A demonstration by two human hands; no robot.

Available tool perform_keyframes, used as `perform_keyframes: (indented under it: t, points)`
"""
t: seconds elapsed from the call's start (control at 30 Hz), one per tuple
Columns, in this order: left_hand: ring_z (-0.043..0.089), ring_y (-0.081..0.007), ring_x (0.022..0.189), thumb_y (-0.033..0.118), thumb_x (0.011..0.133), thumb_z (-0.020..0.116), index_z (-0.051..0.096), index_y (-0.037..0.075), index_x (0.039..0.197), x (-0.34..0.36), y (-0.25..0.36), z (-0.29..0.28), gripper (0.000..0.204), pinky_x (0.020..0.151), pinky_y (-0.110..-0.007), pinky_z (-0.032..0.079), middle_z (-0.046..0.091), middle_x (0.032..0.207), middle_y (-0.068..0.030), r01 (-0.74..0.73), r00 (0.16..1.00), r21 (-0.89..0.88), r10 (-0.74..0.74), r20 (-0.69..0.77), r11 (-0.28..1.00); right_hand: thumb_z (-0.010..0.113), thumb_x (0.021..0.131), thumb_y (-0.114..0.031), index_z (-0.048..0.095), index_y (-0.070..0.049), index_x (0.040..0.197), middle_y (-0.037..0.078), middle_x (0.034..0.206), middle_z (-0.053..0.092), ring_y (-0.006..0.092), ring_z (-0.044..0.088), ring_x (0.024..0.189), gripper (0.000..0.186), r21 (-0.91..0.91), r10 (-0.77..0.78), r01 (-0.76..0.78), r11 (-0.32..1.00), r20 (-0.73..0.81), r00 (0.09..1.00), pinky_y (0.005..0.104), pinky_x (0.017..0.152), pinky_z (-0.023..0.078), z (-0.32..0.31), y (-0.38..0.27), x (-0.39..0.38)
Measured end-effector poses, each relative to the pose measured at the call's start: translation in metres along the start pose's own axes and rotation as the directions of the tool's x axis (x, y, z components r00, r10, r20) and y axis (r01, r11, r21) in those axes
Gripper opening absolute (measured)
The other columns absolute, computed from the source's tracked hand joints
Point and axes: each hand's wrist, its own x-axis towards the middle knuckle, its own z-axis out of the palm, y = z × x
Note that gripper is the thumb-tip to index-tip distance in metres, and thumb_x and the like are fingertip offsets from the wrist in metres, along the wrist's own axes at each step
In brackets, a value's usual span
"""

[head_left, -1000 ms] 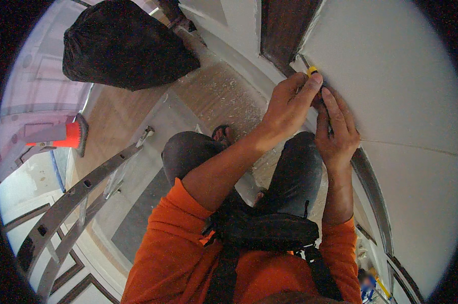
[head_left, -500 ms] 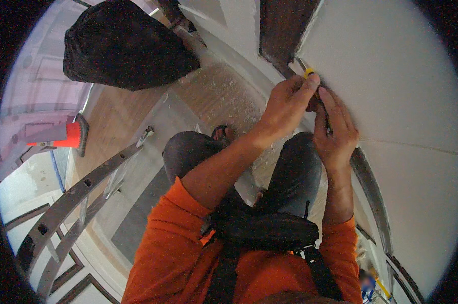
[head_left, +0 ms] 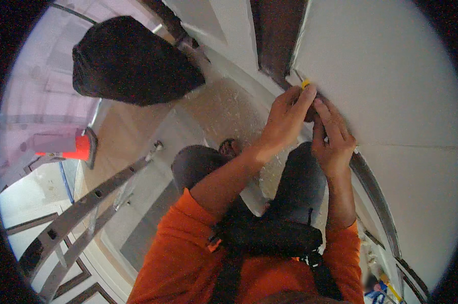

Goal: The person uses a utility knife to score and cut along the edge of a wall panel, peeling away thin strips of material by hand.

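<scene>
Here, the left hand (head_left: 285,120) is pinching the yellow tool (head_left: 305,84) by the white wall (head_left: 386,91) — its long axis slanting up-left toward the dark trim (head_left: 276,38) — while the right hand (head_left: 336,144) is curling just behind, hold unclear.

I see wall panel (head_left: 391,106) blocking right side, just beside right hand (head_left: 335,139). Left hand (head_left: 288,119) close to right one at yellow-tipped tool (head_left: 306,84); tight there. Dark trim (head_left: 278,35) just beyond. I get open air between left forearm (head_left: 229,175) and black bag (head_left: 135,63), over debris-specked floor (head_left: 231,109). Bag bulky, bars far left. Ladder (head_left: 82,206) fences near left. Knees (head_left: 199,163) below, block way down.
</scene>
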Motion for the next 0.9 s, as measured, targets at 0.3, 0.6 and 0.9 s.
perform_keyframes:
  t: [0.3,0.6,0.9]
  points:
    - [0.056,-0.0102,0.070,0.050,0.105,0.052,0.063,0.002,0.093,-0.009,0.016,-0.012,0.051,0.064,-0.028,0.047,0.063,0.079,-0.0018,0.045,0.999,-0.035,-0.044,0.031,0.998,0.069,0.085,0.001,0.067,-0.012,0.127,0.016,0.125,0.070,0.0320,0.072,0.106,0.044,0.115,-0.022,0.022,0.993,0.003,1.000,0.0424,0.087,0.060,-0.018,-0.022,0.012]
    - [0.059,-0.0174,0.071,0.039,0.100,0.066,0.063,-0.001,0.096,0.002,0.093,-0.053,0.040,0.068,-0.034,0.049,0.065,0.081,-0.0084,-0.427,0.768,0.547,0.608,-0.201,0.720,0.069,0.093,-0.004,0.067,0.000,0.123,0.008,0.089,0.072,0.0114,0.066,0.066,0.030,0.696,0.462,-0.448,0.561,0.187,0.867,0.0255,0.058,0.050,0.026,-0.039,-0.097]
    - [0.062,-0.0228,0.082,0.025,0.101,0.065,0.060,-0.003,0.107,0.032,0.161,-0.028,0.029,0.078,-0.035,0.050,0.066,0.095,-0.0136,-0.655,0.430,0.668,0.901,-0.056,0.354,0.070,0.093,-0.007,0.068,0.001,0.124,0.006,0.089,0.071,0.0088,0.060,0.061,0.033,0.664,0.414,-0.683,0.305,0.553,0.723,0.0266,0.055,0.050,0.104,-0.030,-0.172]
